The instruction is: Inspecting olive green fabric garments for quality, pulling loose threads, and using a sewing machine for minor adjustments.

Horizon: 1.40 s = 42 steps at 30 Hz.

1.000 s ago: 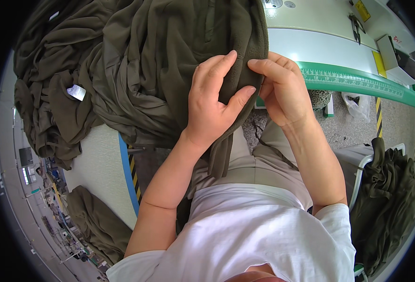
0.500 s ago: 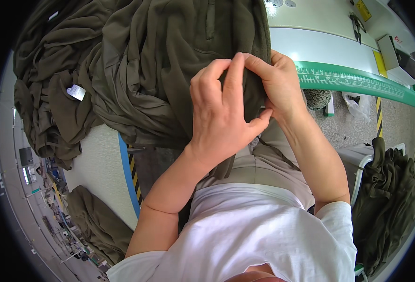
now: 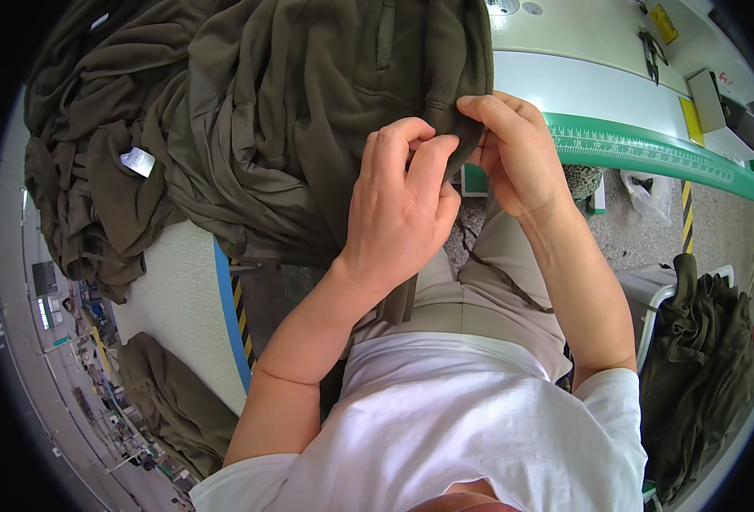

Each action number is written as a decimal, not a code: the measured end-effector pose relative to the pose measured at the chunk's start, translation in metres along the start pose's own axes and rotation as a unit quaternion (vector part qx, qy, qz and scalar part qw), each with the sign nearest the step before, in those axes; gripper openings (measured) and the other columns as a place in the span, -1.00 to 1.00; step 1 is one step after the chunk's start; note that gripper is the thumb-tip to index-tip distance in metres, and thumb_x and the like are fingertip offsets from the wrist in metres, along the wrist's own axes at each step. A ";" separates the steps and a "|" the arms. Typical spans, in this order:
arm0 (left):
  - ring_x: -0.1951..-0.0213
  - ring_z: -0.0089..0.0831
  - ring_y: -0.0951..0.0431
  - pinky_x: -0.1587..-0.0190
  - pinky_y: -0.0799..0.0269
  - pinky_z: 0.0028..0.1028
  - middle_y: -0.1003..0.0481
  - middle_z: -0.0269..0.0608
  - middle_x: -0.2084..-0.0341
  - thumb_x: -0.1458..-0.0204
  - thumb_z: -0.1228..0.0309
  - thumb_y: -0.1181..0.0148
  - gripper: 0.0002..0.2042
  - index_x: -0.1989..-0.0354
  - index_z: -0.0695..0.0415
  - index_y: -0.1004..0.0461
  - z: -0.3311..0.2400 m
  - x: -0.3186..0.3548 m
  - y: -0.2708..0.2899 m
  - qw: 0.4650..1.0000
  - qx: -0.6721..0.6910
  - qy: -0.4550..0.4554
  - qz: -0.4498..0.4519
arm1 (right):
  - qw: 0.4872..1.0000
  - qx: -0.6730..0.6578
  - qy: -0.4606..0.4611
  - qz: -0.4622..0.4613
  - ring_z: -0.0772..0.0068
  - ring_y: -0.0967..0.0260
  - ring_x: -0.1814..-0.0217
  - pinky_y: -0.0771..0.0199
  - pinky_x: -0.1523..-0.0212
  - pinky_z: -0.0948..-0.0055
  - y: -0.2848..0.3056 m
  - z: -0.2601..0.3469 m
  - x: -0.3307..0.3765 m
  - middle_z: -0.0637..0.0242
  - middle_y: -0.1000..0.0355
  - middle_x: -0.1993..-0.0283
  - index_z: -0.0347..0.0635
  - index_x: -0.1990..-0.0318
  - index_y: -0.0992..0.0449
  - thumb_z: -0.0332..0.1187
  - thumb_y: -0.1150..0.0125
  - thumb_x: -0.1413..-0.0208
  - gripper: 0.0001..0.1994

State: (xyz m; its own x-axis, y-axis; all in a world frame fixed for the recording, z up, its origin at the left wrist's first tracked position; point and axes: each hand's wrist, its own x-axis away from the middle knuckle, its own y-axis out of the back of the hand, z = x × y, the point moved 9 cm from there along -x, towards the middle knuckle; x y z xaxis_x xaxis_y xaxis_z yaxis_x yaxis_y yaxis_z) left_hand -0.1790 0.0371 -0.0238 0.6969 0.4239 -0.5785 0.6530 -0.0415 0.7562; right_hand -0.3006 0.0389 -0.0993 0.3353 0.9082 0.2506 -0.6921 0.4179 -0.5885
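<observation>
A dark olive fleece garment (image 3: pixel 326 85) hangs in folds over the front of the work table, with a straight pocket-like slit near its top. My left hand (image 3: pixel 398 196) is closed on the cloth near its lower right part, index finger and thumb side bent in. At the garment's right edge, my right hand (image 3: pixel 518 149) pinches the hem between thumb and fingers. The two hands are close together but apart. The fingertips under the cloth are hidden.
A green ruler strip (image 3: pixel 650 149) edges the white table (image 3: pixel 582 72) at right. Black thread snips (image 3: pixel 652 55) and an open box (image 3: pixel 727 119) lie there. More olive garments (image 3: pixel 95 171) heap at left; others (image 3: pixel 701 375) hang at right. A blue-edged table (image 3: pixel 181 290) stands at left.
My hands have drawn apart: the right shifted slightly right along the edge, and the left fingers curled and dropped a little. A gap and the floor now show below the garment's edge.
</observation>
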 end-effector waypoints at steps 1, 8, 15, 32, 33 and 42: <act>0.16 -0.16 -0.43 0.10 -0.45 -0.26 -0.34 -0.06 0.09 0.23 0.70 -0.23 -0.54 0.04 0.25 -0.44 0.001 0.000 -0.001 1.000 0.008 0.000 0.003 | 1.000 0.000 0.000 0.000 0.56 -0.51 0.34 -0.58 0.30 0.53 0.000 0.000 0.000 0.29 -0.56 0.29 -0.34 0.21 -0.54 -0.42 -0.29 -0.18 -0.85; 0.22 -0.27 -0.45 0.14 -0.45 -0.37 -0.38 -0.07 0.13 0.02 0.60 -0.25 -0.69 0.05 0.26 -0.43 0.014 -0.006 0.000 0.976 0.204 0.070 -0.018 | 0.998 0.045 0.032 -0.001 0.51 -0.53 0.31 -0.59 0.25 0.49 -0.003 -0.002 -0.003 0.24 -0.57 0.26 -0.38 0.16 -0.53 -0.44 -0.28 -0.18 -0.83; 0.40 -0.63 -0.41 0.31 -0.40 -0.53 -0.42 -0.36 0.51 -0.26 0.31 -0.20 -0.75 0.24 0.30 -0.44 0.076 -0.018 -0.036 0.870 0.377 0.315 0.053 | 0.997 0.048 0.059 0.009 0.52 -0.53 0.30 -0.58 0.23 0.52 -0.006 -0.004 -0.002 0.22 -0.59 0.20 -0.40 0.09 -0.53 -0.47 -0.31 -0.17 -0.78; 0.51 -0.80 -0.20 0.49 -0.17 -0.65 -0.33 -0.56 0.55 -0.29 0.41 -0.15 -0.84 0.34 0.18 -0.43 0.086 -0.014 -0.059 0.788 0.532 0.309 -0.013 | 0.998 0.046 0.050 0.019 0.73 -0.44 0.41 -0.37 0.44 0.70 -0.005 -0.002 0.001 0.36 -0.60 0.27 -0.33 0.13 -0.57 -0.49 -0.27 -0.19 -0.86; 0.50 -0.80 -0.21 0.48 -0.17 -0.65 -0.33 -0.55 0.55 -0.29 0.42 -0.15 -0.84 0.34 0.19 -0.42 0.086 -0.014 -0.059 0.794 0.531 0.296 -0.024 | 0.998 0.046 0.050 0.019 0.73 -0.44 0.41 -0.37 0.44 0.70 -0.003 -0.001 0.001 0.36 -0.60 0.27 -0.33 0.13 -0.57 -0.49 -0.27 -0.19 -0.86; 0.48 -0.67 -0.30 0.41 -0.27 -0.56 -0.40 -0.43 0.55 -0.30 0.41 -0.15 -0.83 0.31 0.25 -0.42 0.080 -0.018 -0.041 0.901 0.373 0.216 -0.061 | 0.998 0.051 0.023 0.022 0.76 -0.43 0.42 -0.30 0.48 0.74 -0.003 -0.005 0.000 0.37 -0.60 0.28 -0.32 0.13 -0.59 -0.42 -0.30 -0.20 -0.84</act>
State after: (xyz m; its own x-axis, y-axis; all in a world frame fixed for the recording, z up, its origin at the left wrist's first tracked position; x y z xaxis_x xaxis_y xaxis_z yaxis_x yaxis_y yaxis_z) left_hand -0.1941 -0.0416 -0.0690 0.5319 0.7714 -0.3492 0.8463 -0.4988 0.1872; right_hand -0.2954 0.0370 -0.1011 0.3297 0.9249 0.1895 -0.7673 0.3795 -0.5170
